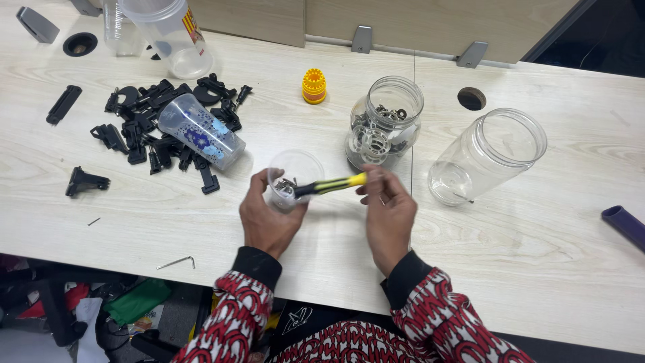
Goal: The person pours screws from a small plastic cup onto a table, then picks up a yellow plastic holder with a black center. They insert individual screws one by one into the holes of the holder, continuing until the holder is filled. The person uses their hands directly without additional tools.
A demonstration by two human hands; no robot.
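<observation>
At the far left end of the pale wooden counter [201,222] stands a large clear plastic jar [171,33], and on its side sits a narrow paper label [193,24] striped red and yellow with a white patch. Nearer, among black plastic parts, a clear plastic tumbler [200,130] lies on its side, printed with a blue floral pattern. I see no signs or screens.
</observation>
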